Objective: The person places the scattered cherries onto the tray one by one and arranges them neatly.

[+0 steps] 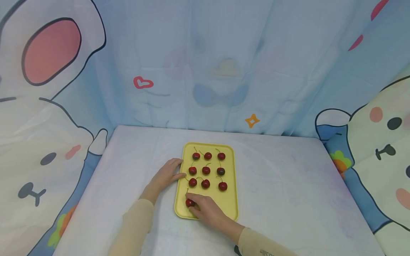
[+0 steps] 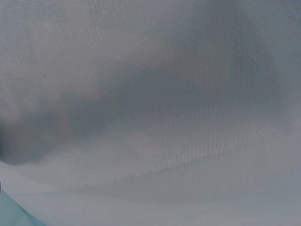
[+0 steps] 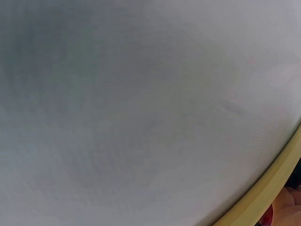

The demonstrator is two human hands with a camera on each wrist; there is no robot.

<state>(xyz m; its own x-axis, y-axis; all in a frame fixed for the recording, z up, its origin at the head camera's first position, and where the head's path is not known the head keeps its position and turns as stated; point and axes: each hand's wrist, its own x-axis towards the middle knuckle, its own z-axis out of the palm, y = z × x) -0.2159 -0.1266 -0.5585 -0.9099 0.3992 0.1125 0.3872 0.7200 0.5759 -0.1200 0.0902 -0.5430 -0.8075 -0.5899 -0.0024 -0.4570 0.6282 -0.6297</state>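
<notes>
A yellow tray [image 1: 229, 206] lies on the white-covered table in the head view, with cherries in rows of three on it. My left hand [image 1: 165, 174] rests at the tray's left edge, fingers extended and thumb reaching over the rim. Near the tray's front left corner, my right hand [image 1: 207, 210] pinches a dark red cherry [image 1: 189, 203] between thumb and fingers, its stem pointing up. Just behind that hand sits the nearest row, including a cherry [image 1: 205, 184] in the middle. In the right wrist view, part of the right hand [image 3: 288, 207] shows beyond the tray rim [image 3: 263, 193].
The table [image 1: 278, 185] has a pale cloth over it. Behind it hangs a blue curtain [image 1: 288, 71] with cartoon prints, which also runs along both sides. Pale cloth [image 2: 155, 179] fills most of the left wrist view.
</notes>
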